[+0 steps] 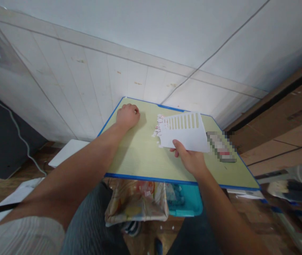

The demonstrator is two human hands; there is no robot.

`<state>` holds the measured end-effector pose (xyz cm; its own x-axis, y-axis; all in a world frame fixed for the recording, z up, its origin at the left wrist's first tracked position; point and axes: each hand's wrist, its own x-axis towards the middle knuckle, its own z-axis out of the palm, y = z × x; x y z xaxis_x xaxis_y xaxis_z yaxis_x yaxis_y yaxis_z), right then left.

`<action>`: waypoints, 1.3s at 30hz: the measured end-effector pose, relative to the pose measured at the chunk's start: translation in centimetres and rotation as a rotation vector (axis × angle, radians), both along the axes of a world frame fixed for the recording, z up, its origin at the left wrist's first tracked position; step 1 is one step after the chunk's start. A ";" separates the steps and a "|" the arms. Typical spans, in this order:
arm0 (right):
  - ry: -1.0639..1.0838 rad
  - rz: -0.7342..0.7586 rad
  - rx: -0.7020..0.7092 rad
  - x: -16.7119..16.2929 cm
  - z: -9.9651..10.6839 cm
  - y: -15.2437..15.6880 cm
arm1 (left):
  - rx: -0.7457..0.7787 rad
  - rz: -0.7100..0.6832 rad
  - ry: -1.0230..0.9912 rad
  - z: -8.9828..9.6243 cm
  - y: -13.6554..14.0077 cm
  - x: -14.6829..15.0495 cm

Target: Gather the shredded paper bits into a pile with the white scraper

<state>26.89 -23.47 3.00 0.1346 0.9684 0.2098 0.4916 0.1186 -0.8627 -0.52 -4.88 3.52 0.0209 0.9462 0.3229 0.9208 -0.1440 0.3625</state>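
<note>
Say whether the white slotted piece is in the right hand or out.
In: the right hand grips the white slotted piece, thumb over its near edge.

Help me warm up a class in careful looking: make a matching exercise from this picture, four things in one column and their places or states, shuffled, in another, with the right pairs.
Things
1. White slotted card
2. Pale scraps
3. Left hand
4. Teal bin

Places or states
A. Curled, toward the far left corner of the tabletop
B. Beside the patterned container, at the tabletop's near side
C. Held by the right hand
D. Clustered at the card's left end

Right pairs: 1-C, 2-D, 3-A, 4-B
</note>
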 end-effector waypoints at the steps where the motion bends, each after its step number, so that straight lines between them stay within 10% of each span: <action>1: 0.002 0.020 -0.004 0.1 0.0 -0.4 | 0.004 -0.003 0.003 -0.1 0.0 0.0; 39: 0.309 0.047 -0.166 7.4 0.6 -6.7 | 0.036 -0.127 0.077 -1.0 0.1 0.3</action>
